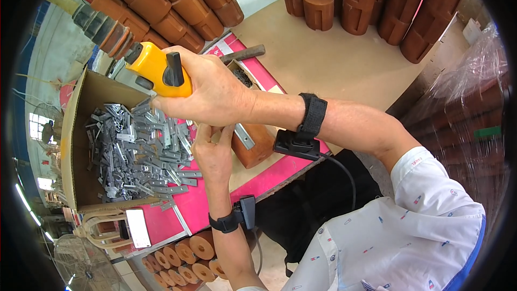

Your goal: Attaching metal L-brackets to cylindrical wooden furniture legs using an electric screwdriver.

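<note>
My right hand point(212, 89) is wrapped round a yellow power tool point(156, 70) with a black lever on its side. It holds the tool above the pink table, over my left hand point(211, 151). The left fingers are pinched together beside a brown wooden block point(256, 153); what sits between the fingertips is too small to make out. A silver metal strip point(245, 136) with holes lies on the block, next to those fingertips. My right forearm hides part of the block, and my right hand covers the tool's lower end.
A cardboard box point(69, 145) of loose metal brackets point(134, 153) stands at left, spilling onto the pink table point(269, 177). A hammer point(242, 54) lies behind my right hand, beside a small box of screws point(242, 77). Brown wooden cylinders point(318, 11) stand at the back; a phone point(138, 228) is near left.
</note>
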{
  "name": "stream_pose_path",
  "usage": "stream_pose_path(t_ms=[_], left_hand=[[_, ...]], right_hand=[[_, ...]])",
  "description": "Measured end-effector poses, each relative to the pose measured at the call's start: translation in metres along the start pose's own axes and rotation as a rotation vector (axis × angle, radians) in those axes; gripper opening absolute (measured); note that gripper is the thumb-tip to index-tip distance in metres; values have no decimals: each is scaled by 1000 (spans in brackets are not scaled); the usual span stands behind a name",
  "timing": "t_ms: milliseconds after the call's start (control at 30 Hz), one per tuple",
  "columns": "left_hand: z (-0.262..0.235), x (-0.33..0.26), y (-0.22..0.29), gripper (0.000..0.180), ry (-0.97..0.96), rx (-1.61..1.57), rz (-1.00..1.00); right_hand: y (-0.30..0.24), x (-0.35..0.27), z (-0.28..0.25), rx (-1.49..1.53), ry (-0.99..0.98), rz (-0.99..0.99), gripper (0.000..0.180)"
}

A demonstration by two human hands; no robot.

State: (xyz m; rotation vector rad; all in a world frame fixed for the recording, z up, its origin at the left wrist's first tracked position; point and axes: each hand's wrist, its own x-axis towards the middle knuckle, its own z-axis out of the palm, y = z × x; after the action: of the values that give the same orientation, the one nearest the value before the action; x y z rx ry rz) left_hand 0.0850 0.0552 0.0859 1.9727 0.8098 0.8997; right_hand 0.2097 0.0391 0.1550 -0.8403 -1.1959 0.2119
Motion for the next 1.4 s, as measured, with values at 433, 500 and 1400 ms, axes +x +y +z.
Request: stream_pose_path(t_ms=[433, 500, 1400], left_hand=[[-16, -28, -17, 109, -369, 68, -41], [-14, -29, -23, 109, -337, 65, -20], [-16, 13, -25, 52, -251, -103, -173]], right_hand=[[2, -3, 4, -113, -119, 33, 55], [2, -2, 6, -78, -75, -15, 49], [10, -10, -13, 49, -78, 142, 52]])
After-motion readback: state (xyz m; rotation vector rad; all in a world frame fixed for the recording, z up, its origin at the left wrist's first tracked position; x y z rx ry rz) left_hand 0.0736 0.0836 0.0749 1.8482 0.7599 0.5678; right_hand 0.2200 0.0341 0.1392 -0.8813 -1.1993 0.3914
